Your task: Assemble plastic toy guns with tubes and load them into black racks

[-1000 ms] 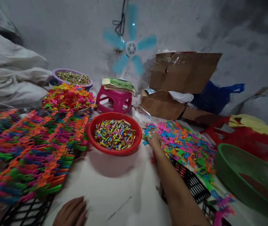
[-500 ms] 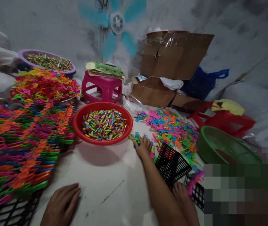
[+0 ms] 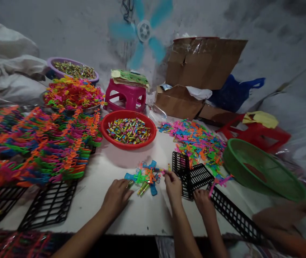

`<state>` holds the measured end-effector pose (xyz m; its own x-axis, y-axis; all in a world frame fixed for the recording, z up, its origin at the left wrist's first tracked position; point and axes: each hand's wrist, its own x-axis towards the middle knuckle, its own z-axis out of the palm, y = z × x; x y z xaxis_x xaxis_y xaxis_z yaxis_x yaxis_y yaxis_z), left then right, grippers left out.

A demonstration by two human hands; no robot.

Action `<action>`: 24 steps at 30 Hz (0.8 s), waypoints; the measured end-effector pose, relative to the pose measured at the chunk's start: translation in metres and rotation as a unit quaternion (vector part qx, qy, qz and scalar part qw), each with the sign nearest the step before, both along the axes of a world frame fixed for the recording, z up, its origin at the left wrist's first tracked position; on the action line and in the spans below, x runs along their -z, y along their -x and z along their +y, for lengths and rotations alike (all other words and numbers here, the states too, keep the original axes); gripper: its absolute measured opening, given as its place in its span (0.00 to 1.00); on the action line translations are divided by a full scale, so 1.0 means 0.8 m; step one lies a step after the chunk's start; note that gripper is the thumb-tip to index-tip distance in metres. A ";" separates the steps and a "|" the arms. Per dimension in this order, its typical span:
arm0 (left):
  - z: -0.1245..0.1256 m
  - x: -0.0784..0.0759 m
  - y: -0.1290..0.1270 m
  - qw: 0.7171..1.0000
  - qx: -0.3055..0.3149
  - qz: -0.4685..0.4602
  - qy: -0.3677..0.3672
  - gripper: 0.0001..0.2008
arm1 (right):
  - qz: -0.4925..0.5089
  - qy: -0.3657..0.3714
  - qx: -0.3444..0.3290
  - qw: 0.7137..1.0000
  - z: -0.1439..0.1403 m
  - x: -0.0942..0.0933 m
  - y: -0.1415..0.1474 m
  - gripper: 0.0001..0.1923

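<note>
L hand [image 3: 117, 195] at 8 o'clock of multicol. plastic pcs [image 3: 150, 175], fingers bunched by a blue-green pc [image 3: 139, 177]; R hand [image 3: 173, 183] at 3 o'clock, fingertips close tog. at a small pink bit [image 3: 162, 172]; can't tell if either's clamped on anything. Pcs lie on white table [image 3: 147, 215] w/ wrapped tubes [image 3: 143, 189] at 6, red basin [image 3: 128, 145] at 11, loose pile [image 3: 196, 138] at 2, co-worker's hand [image 3: 203, 201] at 4.

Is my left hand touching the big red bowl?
Apart. The head view shows bare white tabletop between the left hand and the red bowl, which sits farther back.
</note>
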<state>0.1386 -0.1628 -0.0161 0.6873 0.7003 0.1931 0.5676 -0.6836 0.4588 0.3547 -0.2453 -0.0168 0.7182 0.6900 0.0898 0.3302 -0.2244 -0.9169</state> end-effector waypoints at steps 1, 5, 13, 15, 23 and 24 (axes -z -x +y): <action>-0.001 -0.003 -0.010 0.999 -0.004 0.032 0.028 0.13 | 0.006 0.027 0.011 1.000 -0.009 0.003 0.014 0.21; 0.001 -0.010 -0.024 0.992 -0.047 0.081 0.088 0.11 | -0.045 0.182 -0.029 0.982 -0.018 0.004 0.069 0.19; -0.021 -0.055 0.110 0.784 -0.142 -0.257 0.547 0.15 | -0.111 0.371 -0.059 0.920 0.029 -0.021 0.088 0.21; -0.036 -0.067 0.156 0.730 -0.184 -0.325 0.573 0.17 | -0.105 0.400 -0.069 0.908 0.030 -0.020 0.084 0.20; -0.045 -0.081 0.265 0.721 -0.360 -0.409 0.427 0.20 | 0.090 0.139 -0.010 0.986 0.007 -0.022 0.060 0.19; -0.039 -0.081 0.271 0.736 -0.380 -0.415 0.377 0.20 | 0.159 0.092 -0.009 0.983 0.007 -0.025 0.064 0.19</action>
